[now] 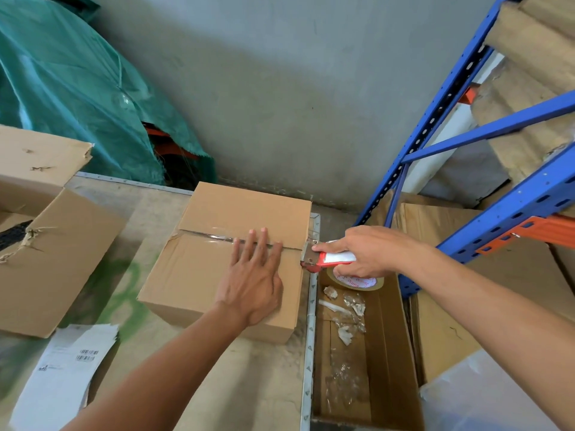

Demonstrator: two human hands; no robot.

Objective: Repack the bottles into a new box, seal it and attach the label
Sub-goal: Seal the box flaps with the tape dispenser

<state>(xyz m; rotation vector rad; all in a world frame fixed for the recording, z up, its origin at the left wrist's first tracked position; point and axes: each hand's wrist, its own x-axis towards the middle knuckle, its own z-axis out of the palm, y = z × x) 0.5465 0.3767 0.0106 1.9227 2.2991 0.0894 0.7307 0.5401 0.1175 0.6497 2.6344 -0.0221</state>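
Note:
A closed brown cardboard box [217,269] sits on the table with clear tape along its centre seam. My left hand [253,281] lies flat on the box top, fingers straight, pressing the tape near the seam's right end. My right hand [364,251] grips a red tape dispenser [326,259] at the box's right edge, just past the seam. Its tape roll [351,281] hangs below my hand. No bottles are visible.
A torn old box [53,259] lies open at the left. A white label sheet [62,377] rests at the table's front left. Right of the table's metal edge stands a carton [389,353] with scraps. Blue shelving [466,126] rises at right, a green tarp [77,88] behind.

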